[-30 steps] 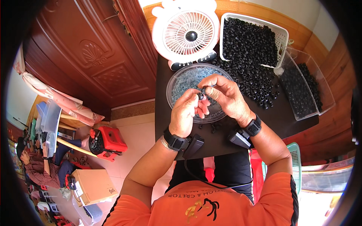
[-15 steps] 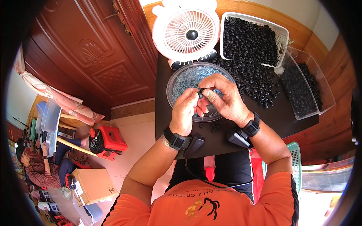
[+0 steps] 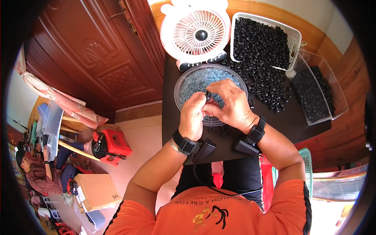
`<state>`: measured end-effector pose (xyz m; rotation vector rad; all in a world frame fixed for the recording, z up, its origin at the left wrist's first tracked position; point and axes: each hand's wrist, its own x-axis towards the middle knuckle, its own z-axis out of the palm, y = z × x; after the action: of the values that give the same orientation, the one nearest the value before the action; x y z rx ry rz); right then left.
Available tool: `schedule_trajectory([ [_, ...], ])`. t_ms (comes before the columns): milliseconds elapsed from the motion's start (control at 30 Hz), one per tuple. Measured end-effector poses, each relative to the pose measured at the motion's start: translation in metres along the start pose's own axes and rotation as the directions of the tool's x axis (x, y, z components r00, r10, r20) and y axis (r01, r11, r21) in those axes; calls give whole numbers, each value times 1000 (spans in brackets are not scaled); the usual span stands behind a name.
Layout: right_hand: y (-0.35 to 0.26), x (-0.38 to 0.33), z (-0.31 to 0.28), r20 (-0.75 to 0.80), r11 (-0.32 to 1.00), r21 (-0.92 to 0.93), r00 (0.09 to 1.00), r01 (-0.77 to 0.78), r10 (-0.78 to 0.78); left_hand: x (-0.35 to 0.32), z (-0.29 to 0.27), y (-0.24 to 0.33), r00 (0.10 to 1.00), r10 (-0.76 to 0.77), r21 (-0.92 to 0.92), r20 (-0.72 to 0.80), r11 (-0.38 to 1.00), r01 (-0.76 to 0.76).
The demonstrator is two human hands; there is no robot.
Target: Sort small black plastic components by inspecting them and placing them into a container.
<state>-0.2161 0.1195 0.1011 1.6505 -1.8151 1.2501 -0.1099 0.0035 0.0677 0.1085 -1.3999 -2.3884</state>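
Dark table (image 3: pixel 290 121) by wooden door (image 3: pixel 98 66), tiled floor, both hands (image 3: pixel 192 115) (image 3: pixel 233 105) pinching small black ring (image 3: pixel 208 95) over round dish (image 3: pixel 188 84)

small black part (image 3: pixel 208 95) mostly hidden by fingers (image 3: pixel 199 102)

We saw a white fan (image 3: pixel 196 33) standing at the far edge of the dark table (image 3: pixel 297 117), with a white basket (image 3: pixel 291 37) of black rings beside it and a clear bin (image 3: pixel 342 92) to the right. A carved wooden door (image 3: pixel 90 62) rose on the left. On the floor lay a red stool (image 3: pixel 111 145) and a cardboard box (image 3: pixel 96 190).
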Motion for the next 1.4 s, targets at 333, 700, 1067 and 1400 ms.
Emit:
schedule_trajectory([
  [333,-3,1,-3,-9,994,-92,998,63,-64,-1,9,4,999,16,46,-32,999,-14],
  [700,-7,2,-8,18,989,-67,991,131,-130,-4,9,6,1000,20,175,8,984,-22],
  [1067,-3,-2,-2,41,987,-97,991,130,-127,-4,11,6,1000,-24,194,-18,981,27],
  [1400,-3,2,0,0,997,-8,997,79,-79,-3,7,5,999,34,41,11,999,-34],
])
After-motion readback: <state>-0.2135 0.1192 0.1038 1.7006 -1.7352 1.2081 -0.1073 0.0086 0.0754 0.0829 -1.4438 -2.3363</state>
